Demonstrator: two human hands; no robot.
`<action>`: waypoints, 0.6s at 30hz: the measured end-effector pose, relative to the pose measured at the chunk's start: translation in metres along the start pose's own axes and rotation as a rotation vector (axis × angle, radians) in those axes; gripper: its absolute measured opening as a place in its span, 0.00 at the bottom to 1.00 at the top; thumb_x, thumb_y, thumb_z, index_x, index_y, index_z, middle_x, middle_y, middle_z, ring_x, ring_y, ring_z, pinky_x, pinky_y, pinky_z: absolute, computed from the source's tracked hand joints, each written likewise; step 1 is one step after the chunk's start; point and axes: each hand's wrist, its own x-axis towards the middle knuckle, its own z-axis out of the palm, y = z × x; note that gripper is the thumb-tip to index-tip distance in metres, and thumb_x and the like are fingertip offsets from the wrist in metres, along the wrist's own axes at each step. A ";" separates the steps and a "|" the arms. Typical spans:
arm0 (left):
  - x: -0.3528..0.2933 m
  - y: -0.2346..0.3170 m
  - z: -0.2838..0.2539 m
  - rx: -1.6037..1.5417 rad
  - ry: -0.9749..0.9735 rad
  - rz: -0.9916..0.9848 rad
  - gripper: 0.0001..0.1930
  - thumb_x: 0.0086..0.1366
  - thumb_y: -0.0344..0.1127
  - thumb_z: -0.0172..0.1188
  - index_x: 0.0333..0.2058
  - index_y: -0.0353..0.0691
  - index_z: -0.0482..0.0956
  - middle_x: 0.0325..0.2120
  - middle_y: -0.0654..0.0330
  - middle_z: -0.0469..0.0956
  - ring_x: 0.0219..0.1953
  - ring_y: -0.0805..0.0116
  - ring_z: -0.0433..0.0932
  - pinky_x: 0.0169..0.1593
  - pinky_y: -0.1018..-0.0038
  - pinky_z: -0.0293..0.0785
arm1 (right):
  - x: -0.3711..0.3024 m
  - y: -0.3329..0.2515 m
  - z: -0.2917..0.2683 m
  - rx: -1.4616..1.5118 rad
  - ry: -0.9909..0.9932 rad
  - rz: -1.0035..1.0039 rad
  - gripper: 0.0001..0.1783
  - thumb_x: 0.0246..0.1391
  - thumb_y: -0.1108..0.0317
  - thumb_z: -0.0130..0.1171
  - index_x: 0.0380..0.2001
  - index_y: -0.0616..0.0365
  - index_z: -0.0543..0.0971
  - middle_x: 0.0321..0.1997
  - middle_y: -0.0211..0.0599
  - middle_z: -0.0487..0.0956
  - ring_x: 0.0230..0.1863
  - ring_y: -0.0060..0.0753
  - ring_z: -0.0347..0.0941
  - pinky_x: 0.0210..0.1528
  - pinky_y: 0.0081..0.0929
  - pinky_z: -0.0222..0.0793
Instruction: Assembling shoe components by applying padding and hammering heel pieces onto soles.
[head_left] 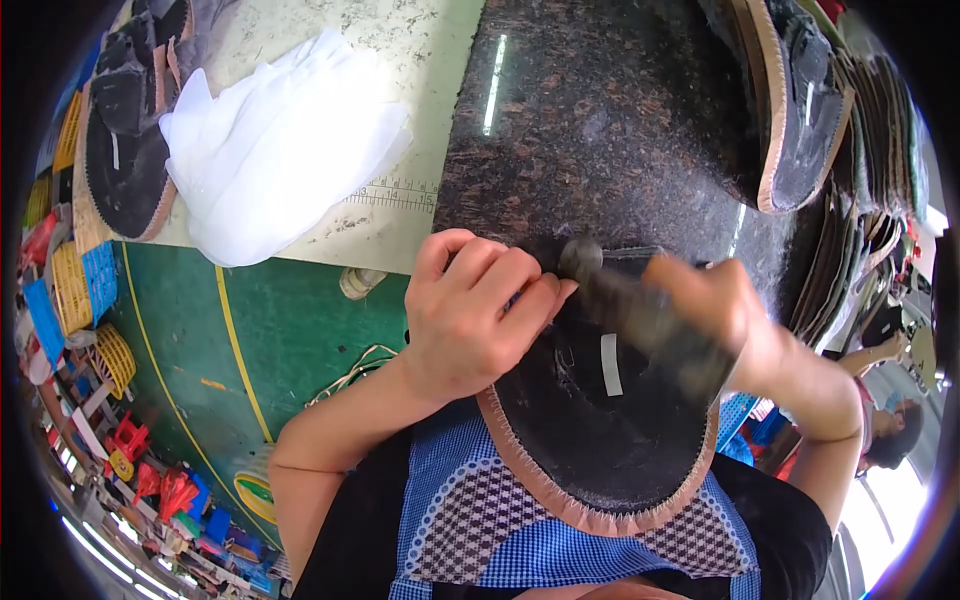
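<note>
A black curved leather piece point(570, 440) with a brown notched edge and a small white strip hangs over the front edge of the dark stone worktop, against my apron. My left hand point(470, 310) is closed, its fingers pinching the upper left edge of this piece. Over the piece's upper part, my right hand point(715, 310) grips a hammer point(582, 257), smeared by motion. The rounded hammer head is right beside my left fingertips. Whether it touches the leather I cannot tell.
White thin sheets point(290, 150) lie on a pale board with ruler marks at left. Similar black pieces rest at far left point(120, 150) and far right point(805, 110). Stacked flat pieces point(880, 150) stand along the right. A person point(890, 430) is at lower right.
</note>
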 end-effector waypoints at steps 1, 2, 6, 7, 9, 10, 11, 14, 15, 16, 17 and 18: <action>0.000 -0.001 0.001 -0.010 0.037 -0.003 0.12 0.44 0.30 0.76 0.31 0.43 0.85 0.26 0.68 0.75 0.29 0.68 0.75 0.38 0.67 0.68 | 0.000 0.003 -0.002 0.154 0.059 0.134 0.12 0.52 0.72 0.67 0.36 0.62 0.75 0.19 0.39 0.72 0.17 0.46 0.73 0.20 0.36 0.65; 0.000 0.001 0.003 0.000 0.075 0.003 0.13 0.44 0.32 0.78 0.31 0.44 0.86 0.26 0.68 0.75 0.29 0.68 0.75 0.38 0.67 0.68 | 0.002 0.006 -0.003 0.309 0.119 0.267 0.07 0.57 0.75 0.64 0.35 0.63 0.76 0.22 0.41 0.73 0.17 0.45 0.72 0.21 0.34 0.64; -0.005 -0.001 0.008 0.007 0.101 0.073 0.13 0.44 0.33 0.78 0.31 0.45 0.86 0.26 0.68 0.76 0.29 0.68 0.75 0.37 0.67 0.69 | 0.008 0.010 -0.006 0.172 0.073 0.086 0.08 0.56 0.79 0.62 0.40 0.64 0.79 0.32 0.47 0.75 0.22 0.49 0.73 0.23 0.36 0.65; -0.003 -0.001 0.007 0.005 0.095 0.065 0.12 0.44 0.33 0.78 0.29 0.44 0.86 0.26 0.68 0.76 0.29 0.68 0.75 0.37 0.67 0.69 | 0.010 0.009 -0.006 0.170 0.072 0.086 0.08 0.56 0.79 0.62 0.40 0.64 0.79 0.32 0.47 0.75 0.22 0.49 0.73 0.23 0.36 0.65; -0.001 -0.001 0.006 0.002 0.088 0.056 0.11 0.45 0.32 0.78 0.28 0.44 0.86 0.26 0.68 0.76 0.29 0.68 0.76 0.36 0.67 0.69 | 0.015 0.005 -0.005 0.173 0.078 0.125 0.13 0.52 0.75 0.61 0.40 0.65 0.72 0.14 0.47 0.70 0.19 0.59 0.72 0.22 0.46 0.66; 0.000 -0.001 0.005 -0.008 0.064 0.052 0.10 0.45 0.32 0.77 0.27 0.44 0.85 0.27 0.68 0.76 0.29 0.67 0.76 0.36 0.67 0.69 | 0.016 0.003 -0.007 0.173 0.078 0.126 0.13 0.52 0.75 0.61 0.40 0.65 0.72 0.14 0.47 0.70 0.19 0.59 0.72 0.22 0.46 0.66; 0.001 0.000 0.003 -0.018 0.040 0.048 0.09 0.45 0.31 0.76 0.25 0.44 0.84 0.27 0.68 0.76 0.30 0.67 0.76 0.36 0.67 0.69 | 0.017 0.001 -0.010 0.148 0.041 0.140 0.12 0.52 0.75 0.61 0.39 0.65 0.72 0.15 0.48 0.71 0.20 0.59 0.73 0.22 0.46 0.66; 0.005 0.000 0.000 -0.003 -0.001 0.044 0.02 0.55 0.30 0.69 0.25 0.42 0.84 0.26 0.68 0.74 0.29 0.70 0.74 0.36 0.68 0.68 | 0.017 -0.004 -0.010 0.147 0.009 0.181 0.12 0.53 0.74 0.61 0.39 0.64 0.72 0.15 0.50 0.72 0.20 0.59 0.73 0.22 0.48 0.66; 0.005 -0.001 0.002 -0.006 -0.001 0.047 0.02 0.55 0.30 0.69 0.25 0.42 0.84 0.26 0.68 0.74 0.29 0.70 0.74 0.36 0.68 0.68 | 0.016 -0.006 -0.009 0.170 0.012 0.203 0.12 0.53 0.74 0.61 0.40 0.64 0.72 0.15 0.51 0.72 0.20 0.59 0.73 0.22 0.48 0.66; 0.003 -0.001 0.005 -0.013 0.022 0.043 0.03 0.55 0.31 0.69 0.26 0.42 0.84 0.26 0.68 0.74 0.29 0.70 0.74 0.36 0.68 0.67 | 0.014 -0.007 -0.007 0.169 0.011 0.203 0.12 0.53 0.74 0.61 0.40 0.64 0.72 0.15 0.51 0.72 0.20 0.59 0.73 0.22 0.48 0.66; 0.002 -0.001 0.006 -0.020 0.046 0.040 0.03 0.55 0.31 0.70 0.26 0.42 0.84 0.26 0.68 0.73 0.29 0.70 0.74 0.36 0.68 0.67 | 0.011 -0.006 -0.005 0.195 0.045 0.192 0.12 0.53 0.75 0.61 0.40 0.64 0.71 0.15 0.51 0.71 0.20 0.60 0.73 0.23 0.49 0.67; 0.002 -0.001 0.004 -0.019 0.048 0.040 0.03 0.55 0.31 0.70 0.26 0.42 0.84 0.26 0.68 0.73 0.29 0.70 0.74 0.36 0.68 0.67 | 0.007 -0.007 -0.002 0.219 0.080 0.180 0.12 0.53 0.75 0.60 0.40 0.64 0.71 0.15 0.52 0.71 0.21 0.61 0.73 0.23 0.50 0.67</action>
